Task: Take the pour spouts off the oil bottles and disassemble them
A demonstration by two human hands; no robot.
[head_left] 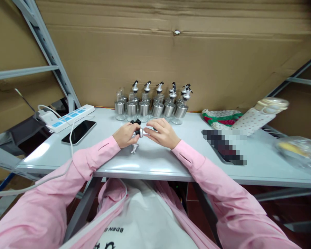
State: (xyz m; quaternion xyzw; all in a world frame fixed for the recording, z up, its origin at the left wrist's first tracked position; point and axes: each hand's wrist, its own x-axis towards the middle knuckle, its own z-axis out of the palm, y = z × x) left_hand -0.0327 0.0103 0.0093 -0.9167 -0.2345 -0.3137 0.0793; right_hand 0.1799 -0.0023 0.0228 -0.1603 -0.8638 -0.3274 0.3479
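Observation:
Just above the table, my left hand [126, 135] pinches a pourer spout [141, 132] with a silver collar and a black stopper end. The spout lies sideways, its narrow silver tube pointing right. My right hand [163, 132] closes its fingertips around that tube; the fingers partly hide it. Below my left hand lies a loose silver spout piece [134, 148]. Small black parts [136, 121] sit just behind my hands. Farther back stand glass bottles [131, 110] with steel sleeves in rows, several topped with silver-and-black pourers [159, 86] and several without tops.
On the left are a white power strip [71, 117], a cable and a black phone [80, 131]. To the right lie a blurred-out dark device [224, 148], a dotted white bottle [254, 119], a patterned cloth [220, 117] and a plastic bag [300, 150]. Cardboard [155, 55] walls the back.

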